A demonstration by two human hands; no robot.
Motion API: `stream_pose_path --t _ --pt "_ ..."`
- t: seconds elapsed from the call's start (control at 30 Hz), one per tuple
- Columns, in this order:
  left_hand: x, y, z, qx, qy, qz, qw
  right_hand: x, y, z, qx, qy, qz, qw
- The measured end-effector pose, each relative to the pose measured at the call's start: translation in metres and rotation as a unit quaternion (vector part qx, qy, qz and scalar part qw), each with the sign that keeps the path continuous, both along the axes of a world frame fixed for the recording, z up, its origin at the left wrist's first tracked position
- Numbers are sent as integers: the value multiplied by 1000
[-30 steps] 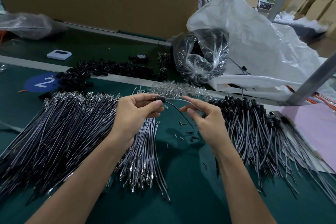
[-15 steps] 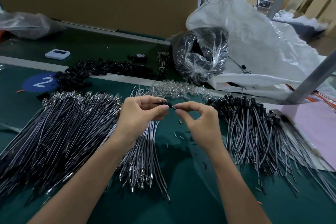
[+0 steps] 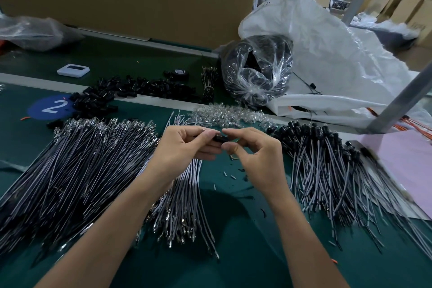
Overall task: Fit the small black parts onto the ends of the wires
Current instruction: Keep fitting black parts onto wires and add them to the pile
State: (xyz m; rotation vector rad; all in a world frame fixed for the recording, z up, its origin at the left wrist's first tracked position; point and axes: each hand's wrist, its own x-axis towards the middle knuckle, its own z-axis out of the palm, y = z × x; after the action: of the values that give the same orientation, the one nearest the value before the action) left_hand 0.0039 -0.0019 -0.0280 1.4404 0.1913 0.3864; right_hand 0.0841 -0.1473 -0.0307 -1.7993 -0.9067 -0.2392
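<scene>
The dark green counter (image 3: 233, 252) carries a wide heap of thin grey wires with bare metal ends (image 3: 77, 166) at the left and a smaller heap of grey wires with black caps (image 3: 327, 166) at the right. Behind the left heap lies a row of loose black plastic parts (image 3: 140, 87). Above the middle of the counter the left hand (image 3: 184, 147) and the right hand (image 3: 254, 156) meet, and both pinch one small black plastic part (image 3: 219, 139) between thumb and fingertips.
</scene>
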Motion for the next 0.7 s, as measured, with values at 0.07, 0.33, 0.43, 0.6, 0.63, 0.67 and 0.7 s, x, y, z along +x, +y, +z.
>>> stream_pose_path --t 0.07,0.33,0.43,0.6,0.63,0.67,0.7 --pt "0 -1 0 21 -5 6 1000 -1 1 0 -5 -10 4 1000" --pt "-3 11 5 6 -44 211 977 13 -12 0 -20 -17 -97 995" --pt "-6 16 8 -34 -53 253 965 18 -16 2 1 38 -100 994" --pt "-8 17 10 -88 -13 145 985 14 -15 9 263 326 88 904" --pt "-8 17 10 -103 -5 127 987 15 -17 10 310 366 136 867" --pt "-8 17 9 -110 -5 128 986 15 -19 12 345 399 175 832" --pt "-8 16 9 -113 -11 139 984 15 -21 14 369 424 205 801"
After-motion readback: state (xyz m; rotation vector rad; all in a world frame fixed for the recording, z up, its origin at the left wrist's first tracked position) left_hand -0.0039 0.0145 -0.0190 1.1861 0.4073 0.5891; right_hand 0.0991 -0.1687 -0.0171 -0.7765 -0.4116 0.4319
